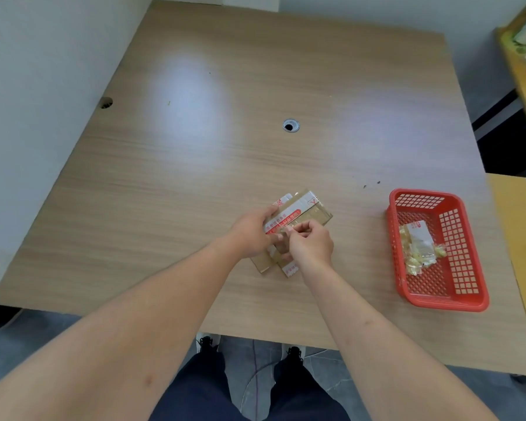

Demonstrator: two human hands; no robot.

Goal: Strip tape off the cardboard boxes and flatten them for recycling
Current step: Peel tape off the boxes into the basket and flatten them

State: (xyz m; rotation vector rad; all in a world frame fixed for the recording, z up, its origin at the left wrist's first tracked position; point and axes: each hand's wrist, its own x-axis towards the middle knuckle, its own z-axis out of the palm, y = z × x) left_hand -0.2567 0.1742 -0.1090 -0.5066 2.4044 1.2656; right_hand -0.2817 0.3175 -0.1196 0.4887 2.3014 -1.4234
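**Tape may tear short at the pinch**

Just below the frame's centre, the small cardboard box [298,214] is gripped on the bench [195,165] by the left hand [251,230]. Clear tape [283,230] is pinched by the right hand [312,243]; tearing or box slippage is risked if pulled sharply.

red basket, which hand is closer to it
Right. The right hand picks at tape on the box, nearer the red basket; the left hand grips the box's far side.
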